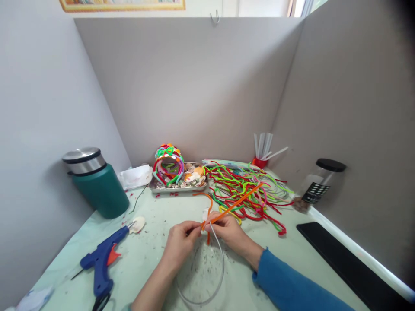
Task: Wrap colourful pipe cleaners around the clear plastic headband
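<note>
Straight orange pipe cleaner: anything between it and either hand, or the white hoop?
Nothing visible. Left hand and right hand meet at the near end of the straight orange pipe cleaner; the white hoop reaches the same fingertips. Contact there is too small to tell.

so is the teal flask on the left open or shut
Shut: the teal flask has its silver lid seated on top. Whether it is screwed tight, I cannot tell.

Room between glue gun [103,260] and hands [180,238] — pipe cleaners [256,210] crowding front right, tray [178,189] ahead, partition [191,86] beyond
</note>
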The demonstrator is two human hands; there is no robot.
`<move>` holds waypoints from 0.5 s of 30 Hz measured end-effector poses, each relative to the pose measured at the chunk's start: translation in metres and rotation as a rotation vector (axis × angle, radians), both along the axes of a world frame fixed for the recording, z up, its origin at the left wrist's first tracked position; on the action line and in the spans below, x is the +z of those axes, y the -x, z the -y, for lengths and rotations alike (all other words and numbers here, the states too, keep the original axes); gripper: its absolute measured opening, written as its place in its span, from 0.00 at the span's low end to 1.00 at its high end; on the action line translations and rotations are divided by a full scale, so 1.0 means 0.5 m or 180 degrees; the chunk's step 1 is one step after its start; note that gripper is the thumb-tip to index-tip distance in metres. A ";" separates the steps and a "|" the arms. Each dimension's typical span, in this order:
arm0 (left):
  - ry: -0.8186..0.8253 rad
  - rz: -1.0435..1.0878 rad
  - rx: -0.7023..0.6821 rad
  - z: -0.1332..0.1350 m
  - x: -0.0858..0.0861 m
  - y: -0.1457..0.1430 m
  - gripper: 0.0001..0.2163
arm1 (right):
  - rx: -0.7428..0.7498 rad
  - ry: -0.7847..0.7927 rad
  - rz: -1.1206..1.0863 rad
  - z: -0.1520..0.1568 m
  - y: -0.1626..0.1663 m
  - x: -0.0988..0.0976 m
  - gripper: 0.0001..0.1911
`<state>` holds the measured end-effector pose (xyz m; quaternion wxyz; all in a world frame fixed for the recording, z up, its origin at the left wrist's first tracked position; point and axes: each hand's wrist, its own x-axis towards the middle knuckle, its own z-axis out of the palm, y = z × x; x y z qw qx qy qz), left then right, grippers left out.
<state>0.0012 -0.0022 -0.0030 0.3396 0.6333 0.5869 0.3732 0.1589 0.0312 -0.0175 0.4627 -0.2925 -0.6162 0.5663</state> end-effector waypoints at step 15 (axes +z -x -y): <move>-0.0325 -0.0431 -0.0309 0.021 0.013 -0.013 0.11 | 0.0024 -0.0061 0.0104 0.000 0.001 -0.008 0.06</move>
